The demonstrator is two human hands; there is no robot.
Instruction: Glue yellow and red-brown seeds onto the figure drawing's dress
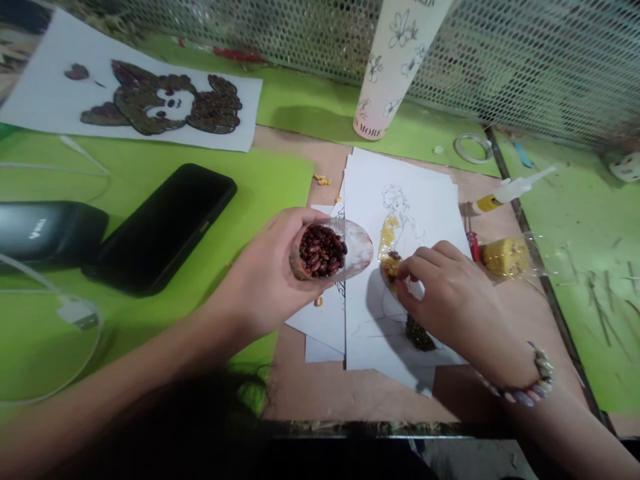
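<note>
While the left hand [263,267] closes around a soft bag of red beans [320,252], its loose, slippery load makes the base the surest hold. The right hand [447,300] pinches narrowly beside yellow kernels [391,270]; what it holds, I cannot tell.

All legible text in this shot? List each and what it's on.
"N MORE" (first letter uncertain): base of the floral paper tube.
Cut-off lettering at the top edge: same tube, unreadable.
Logo: black case, too blurred to read.
Yellow label: glue bottle, too small to read.
</note>
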